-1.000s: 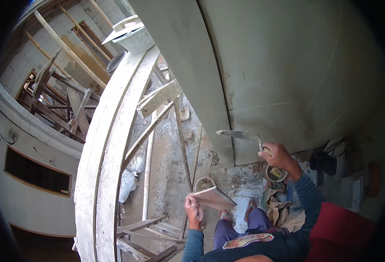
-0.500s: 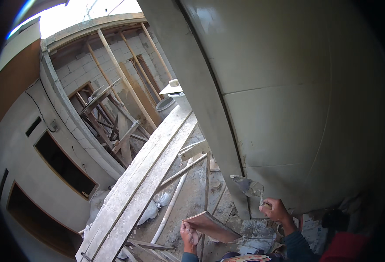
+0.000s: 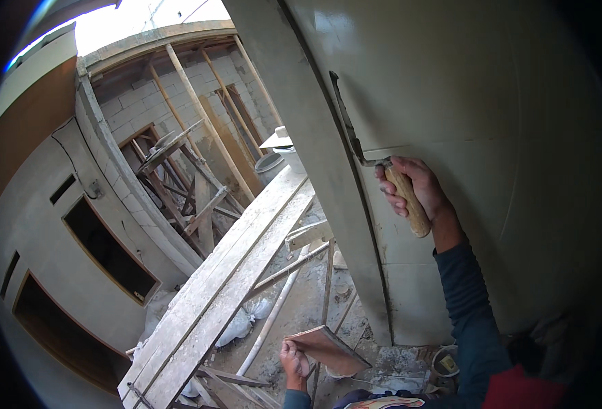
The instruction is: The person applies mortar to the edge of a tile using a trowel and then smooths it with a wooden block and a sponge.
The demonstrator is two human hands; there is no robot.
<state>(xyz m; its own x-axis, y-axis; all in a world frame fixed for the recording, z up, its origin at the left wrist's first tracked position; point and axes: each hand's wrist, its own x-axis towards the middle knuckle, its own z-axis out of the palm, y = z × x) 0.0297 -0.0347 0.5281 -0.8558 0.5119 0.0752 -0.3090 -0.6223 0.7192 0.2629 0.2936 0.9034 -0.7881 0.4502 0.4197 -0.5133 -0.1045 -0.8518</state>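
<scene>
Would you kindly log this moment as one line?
left hand: holds board | right hand: holds trowel | blade: near dark groove

Here's the right hand (image 3: 420, 187) with the trowel (image 3: 408, 202) beside the wall's (image 3: 464, 88) dark groove (image 3: 383, 273), left hand (image 3: 294, 361) gripping a board (image 3: 328, 348)!

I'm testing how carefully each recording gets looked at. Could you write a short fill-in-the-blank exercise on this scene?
1. The right hand grips a trowel by its wooden ____.
2. The flat board is held in the ____ hand.
3. In the picture, the hand with the trowel is ____ up than the hand with the board.
4. A pale bucket stands at the ____ end of the long planks, away from the person.

Missing words: handle; left; higher; far.
</scene>
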